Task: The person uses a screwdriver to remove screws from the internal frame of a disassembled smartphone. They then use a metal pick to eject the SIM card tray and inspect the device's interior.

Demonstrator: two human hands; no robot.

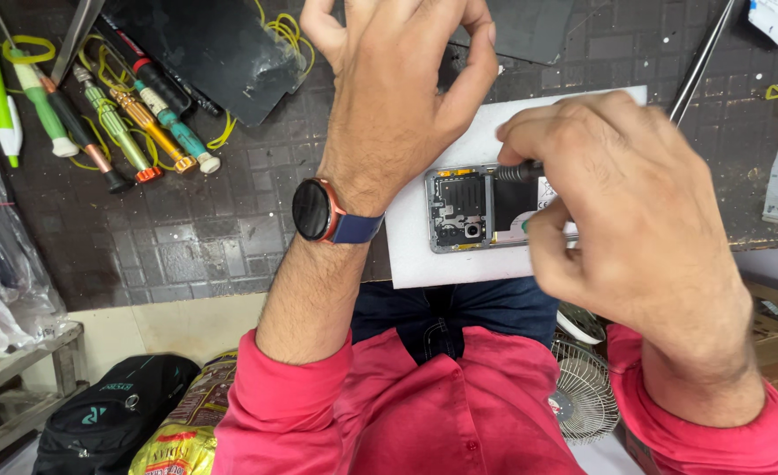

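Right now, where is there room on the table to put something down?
Bare dark mat lies between the screwdrivers and the white pad. More lies right of the right hand. The opened phone area and top left are crowded.

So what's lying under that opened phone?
The opened phone rests on a white pad, itself on the dark gridded mat. The right hand covers the phone's far end and the pad beneath.
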